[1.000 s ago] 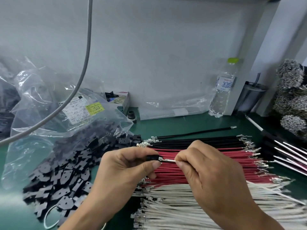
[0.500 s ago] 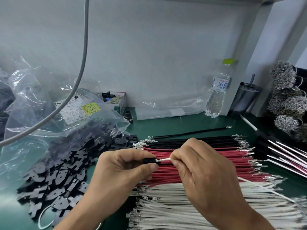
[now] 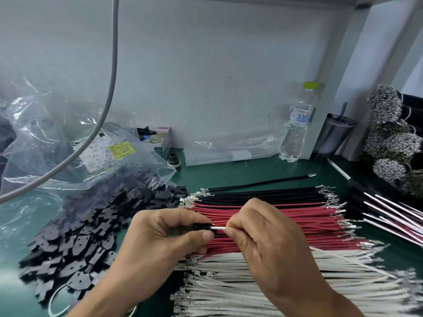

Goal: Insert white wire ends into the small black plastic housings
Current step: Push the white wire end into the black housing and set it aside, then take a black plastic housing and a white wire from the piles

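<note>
My left hand pinches a small black plastic housing between thumb and fingers. My right hand pinches a white wire close to its end, and that end sits in the housing's opening. The rest of this wire trails out behind my right hand toward the lower right. Both hands hover over the red wires. A pile of loose black housings lies to the left. Below my hands lies a bundle of white wires with metal terminals.
Red wires and black wires lie in rows on the green mat. A clear bag sits at left, a water bottle and dark cup at the back, wire bundles at right. A grey cable hangs overhead.
The visible metal terminal at the white wire's tip has gone into the housing; only white insulation shows between my hands now. Both hands stay close together.
</note>
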A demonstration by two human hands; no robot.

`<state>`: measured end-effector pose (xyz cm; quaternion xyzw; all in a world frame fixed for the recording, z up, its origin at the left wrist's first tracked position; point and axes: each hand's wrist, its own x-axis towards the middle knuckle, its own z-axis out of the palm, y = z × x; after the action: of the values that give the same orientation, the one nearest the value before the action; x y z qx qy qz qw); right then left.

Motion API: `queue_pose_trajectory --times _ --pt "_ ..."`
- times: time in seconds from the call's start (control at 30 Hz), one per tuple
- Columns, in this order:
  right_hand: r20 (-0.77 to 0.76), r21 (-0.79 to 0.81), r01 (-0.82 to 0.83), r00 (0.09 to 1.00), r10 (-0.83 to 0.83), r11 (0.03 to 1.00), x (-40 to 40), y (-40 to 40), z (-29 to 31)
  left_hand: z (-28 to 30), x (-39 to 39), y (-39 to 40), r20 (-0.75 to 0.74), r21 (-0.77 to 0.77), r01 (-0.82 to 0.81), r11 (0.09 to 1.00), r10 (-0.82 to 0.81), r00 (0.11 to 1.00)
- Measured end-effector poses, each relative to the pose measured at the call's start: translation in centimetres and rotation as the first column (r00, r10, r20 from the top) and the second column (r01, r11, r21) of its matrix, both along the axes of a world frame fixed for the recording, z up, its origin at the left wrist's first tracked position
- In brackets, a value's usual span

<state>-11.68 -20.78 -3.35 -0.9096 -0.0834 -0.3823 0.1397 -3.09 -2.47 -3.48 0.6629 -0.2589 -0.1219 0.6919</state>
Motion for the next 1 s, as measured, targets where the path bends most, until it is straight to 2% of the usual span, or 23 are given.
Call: queue_pose_trajectory --times 0.17,0.33,0.47,0.53,0.63,0.7,0.77,0.8,0.9,1.0 --pt "0.049 0.005 -0.035 0.998 0.035 0.999 0.1 0.1 -0.4 -0.2 0.0 -0.1 0.029 -0.004 0.016 1.0 -0.015 0.999" --pt "0.092 -0.041 0.003 0.996 0.001 0.999 0.0 -0.5 0.8 0.2 0.5 0.2 0.023 -0.1 0.039 0.994 -0.037 0.999" --pt "-0.023 -0.047 0.106 0.994 -0.107 0.993 -0.2 -1.3 1.5 1.2 1.6 1.2 -0.005 -0.229 -0.123 0.966 0.125 0.992" --pt "0.057 -0.081 0.158 0.986 -0.154 0.984 -0.5 -1.8 2.0 1.5 2.2 1.9 -0.019 -0.227 -0.204 0.952 0.205 0.979" --pt "0.263 -0.069 0.171 0.954 -0.147 0.983 -1.1 -2.5 4.2 1.0 3.5 3.1 0.125 -0.084 -0.376 0.923 0.384 0.915" --pt "0.315 -0.055 0.155 0.94 -0.13 0.986 -2.0 -3.4 5.9 0.0 4.5 3.8 0.395 0.126 -0.524 0.842 0.442 0.806" --pt "0.27 -0.022 0.177 0.949 -0.165 0.984 -3.3 -5.2 7.6 -0.9 4.9 3.9 0.641 0.299 -0.576 0.761 0.287 0.712" --pt "0.232 -0.007 0.229 0.947 -0.221 0.973 -3.9 -6.8 8.3 -1.3 4.8 3.7 0.706 0.362 -0.576 0.733 0.188 0.683" --pt "0.096 0.047 0.458 0.883 -0.46 0.888 -5.9 -13.5 8.9 -1.9 4.6 3.3 0.752 0.474 -0.547 0.69 0.006 0.66" --pt "-0.078 -0.057 0.681 0.726 -0.683 0.73 -8.3 -20.8 6.3 -2.5 4.8 3.0 0.763 0.527 -0.551 0.647 -0.076 0.642"
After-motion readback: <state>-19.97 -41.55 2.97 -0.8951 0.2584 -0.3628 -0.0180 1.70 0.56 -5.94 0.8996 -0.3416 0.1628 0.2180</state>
